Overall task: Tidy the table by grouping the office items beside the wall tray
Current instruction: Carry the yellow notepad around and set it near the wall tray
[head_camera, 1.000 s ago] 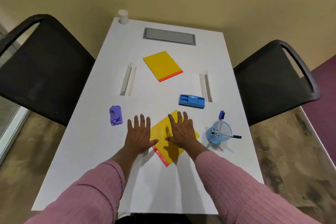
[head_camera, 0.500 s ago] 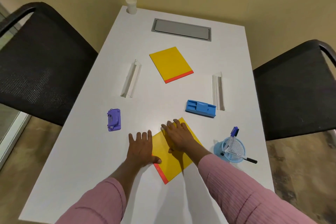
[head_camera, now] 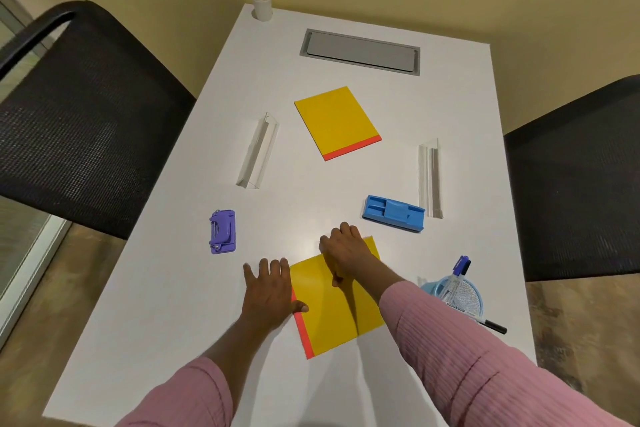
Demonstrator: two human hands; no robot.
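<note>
Progress: nothing is grouped yet. No item lies beside the tray (head_camera: 360, 51), which is set flush into the table (head_camera: 173, 322) at the wall end. All items are left to move.

Item in hand: near pad (head_camera: 339, 308). Yellow, flat and thin, with a red strip along its left edge. It lies skewed at the near end of the table, well apart from the tray.

Right hand (head_camera: 346, 250): on the pad's far edge, fingers curled over it and thumb on the top face. It appears to pinch that edge. The edge does not look lifted.

Left hand (head_camera: 270, 291): flat on the table just left of the pad, fingers spread, thumb touching the red strip. Judged to be steadying the pad.

Other items:
- Eraser (head_camera: 393, 213), blue, just beyond the right hand.
- Pen cup (head_camera: 457, 295), clear blue, right of the pad, holding markers; one black pen lies at its near side.
- Punch (head_camera: 222, 231), purple, left of the pad.
- Left strip (head_camera: 258, 151) and right strip (head_camera: 430, 177), white, at mid-table.
- Far pad (head_camera: 337, 121), same make, between the strips and nearest the tray, yet apart from it.

Also noted: a white cup (head_camera: 261, 3) at the far left corner.
</note>
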